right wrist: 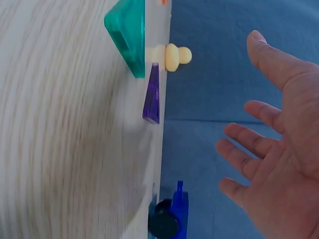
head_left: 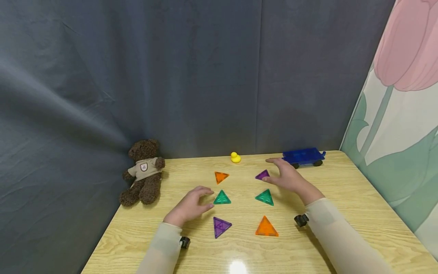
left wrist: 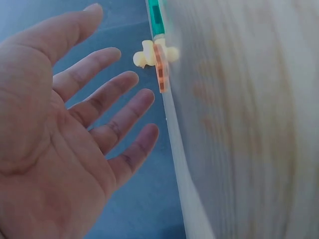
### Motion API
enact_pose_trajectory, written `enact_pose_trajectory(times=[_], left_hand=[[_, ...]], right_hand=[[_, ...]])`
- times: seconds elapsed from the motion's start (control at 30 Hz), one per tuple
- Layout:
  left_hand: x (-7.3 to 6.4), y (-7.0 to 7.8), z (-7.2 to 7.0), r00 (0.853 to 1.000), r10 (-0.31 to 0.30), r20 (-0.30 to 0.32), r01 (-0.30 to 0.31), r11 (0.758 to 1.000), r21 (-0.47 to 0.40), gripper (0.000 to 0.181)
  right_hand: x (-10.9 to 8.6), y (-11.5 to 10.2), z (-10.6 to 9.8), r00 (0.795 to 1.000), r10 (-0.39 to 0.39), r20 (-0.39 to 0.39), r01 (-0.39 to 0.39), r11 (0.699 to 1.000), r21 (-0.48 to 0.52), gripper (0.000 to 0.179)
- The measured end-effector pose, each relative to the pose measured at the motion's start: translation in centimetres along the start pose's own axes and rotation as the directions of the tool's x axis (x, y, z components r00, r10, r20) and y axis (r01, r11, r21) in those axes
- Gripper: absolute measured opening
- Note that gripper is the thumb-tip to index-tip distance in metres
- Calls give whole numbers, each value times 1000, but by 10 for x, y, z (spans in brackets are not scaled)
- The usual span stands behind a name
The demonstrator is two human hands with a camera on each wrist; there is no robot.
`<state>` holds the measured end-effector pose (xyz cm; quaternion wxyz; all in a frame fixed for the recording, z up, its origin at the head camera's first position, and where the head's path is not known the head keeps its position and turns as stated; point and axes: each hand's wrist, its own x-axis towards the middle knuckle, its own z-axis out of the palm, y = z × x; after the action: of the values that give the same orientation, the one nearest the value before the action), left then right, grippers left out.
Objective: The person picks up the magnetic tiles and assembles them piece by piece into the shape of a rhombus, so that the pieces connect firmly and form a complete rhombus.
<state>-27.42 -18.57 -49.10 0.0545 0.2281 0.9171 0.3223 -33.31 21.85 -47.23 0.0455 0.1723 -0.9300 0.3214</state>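
Both hands hover over the table with nothing held. In the head view my left hand (head_left: 191, 205) is beside the left green triangle tile (head_left: 222, 198), above a purple triangle tile (head_left: 221, 227). My right hand (head_left: 289, 177) is close to the far purple triangle tile (head_left: 262, 174), partly covering it from view; a second green triangle tile (head_left: 265, 197) lies nearer to me. Orange triangle tiles lie at the back (head_left: 221, 177) and at the front (head_left: 266, 227). The wrist views show the left palm (left wrist: 55, 134) and right palm (right wrist: 294, 164) with spread fingers, apart from the tiles.
A brown teddy bear (head_left: 143, 173) in a beige shirt sits at the left edge. The yellow duck (head_left: 235, 157) stands at the back middle, and a blue toy wagon (head_left: 303, 156) at the back right. Dark curtain (head_left: 205, 76) hangs behind the wooden table (head_left: 137, 236).
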Motion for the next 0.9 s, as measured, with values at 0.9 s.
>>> enact_pose_trajectory(times=[0.9], left_hand=[[10, 7, 13, 991, 48, 122, -45, 999, -21, 41]], right_hand=[[36, -40, 28, 977, -64, 205, 79, 995, -62, 60]])
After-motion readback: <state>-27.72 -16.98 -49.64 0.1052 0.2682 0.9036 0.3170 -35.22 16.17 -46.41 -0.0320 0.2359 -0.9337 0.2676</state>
